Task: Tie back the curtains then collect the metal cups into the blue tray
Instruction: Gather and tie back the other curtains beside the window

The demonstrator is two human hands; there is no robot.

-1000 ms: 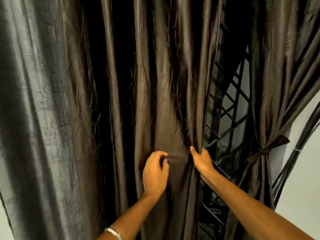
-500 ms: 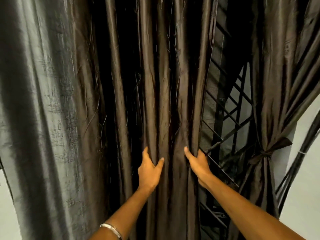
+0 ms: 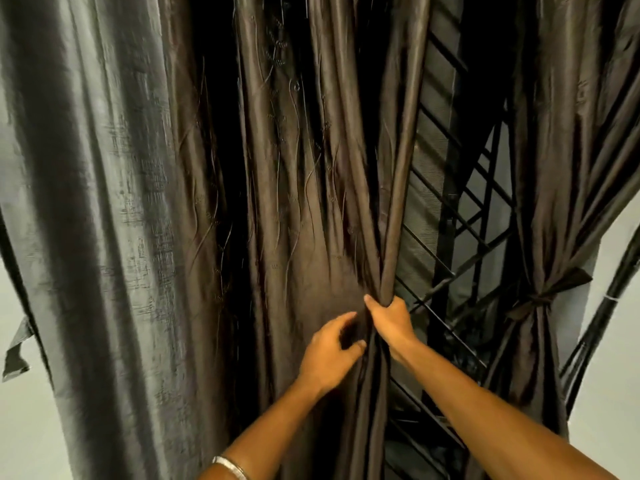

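A dark brown curtain (image 3: 311, 202) hangs in long folds in front of me. My right hand (image 3: 389, 318) grips its bunched right edge at waist height, fingers wrapped round the gathered fabric. My left hand (image 3: 329, 351) sits just left of that bunch, fingers curved against the cloth, thumb near the gathered folds. A second brown curtain (image 3: 540, 202) on the right is gathered and held by a knotted tie-back (image 3: 540, 299). No metal cups or blue tray are in view.
A grey sheer curtain (image 3: 86, 220) hangs on the left with a loose strap (image 3: 17, 344) at its edge. A black window grille (image 3: 464, 237) shows between the brown curtains. Pale wall (image 3: 616, 393) lies at the lower right.
My right hand has closed round the curtain's right edge and bunched it tighter. My left hand left the folds it held and shifted right toward the bunch.
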